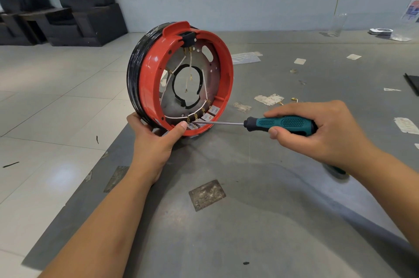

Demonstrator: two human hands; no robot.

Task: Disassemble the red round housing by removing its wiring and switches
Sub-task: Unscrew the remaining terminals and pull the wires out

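Note:
The red round housing (pixel 147 78) stands on edge near the table's left corner, its open side facing me and a black band round its back. Inside, white wires (pixel 205 87) with brass terminals run from a black socket block (pixel 188 38) at the top to several white switches (pixel 206 117) along the bottom rim. My left hand (pixel 156 139) grips the lower rim, thumb pressed on the inner edge. My right hand (pixel 317 130) holds a teal and black screwdriver (pixel 281 124), whose shaft points left with its tip at the bottom switches.
The grey table (pixel 249 221) carries scraps of tape and labels, a small brass terminal (pixel 293 98) right of the housing, and clear bags at the back right. A black object (pixel 412 84) lies at the right edge. Tiled floor and dark armchairs (pixel 88 12) lie left.

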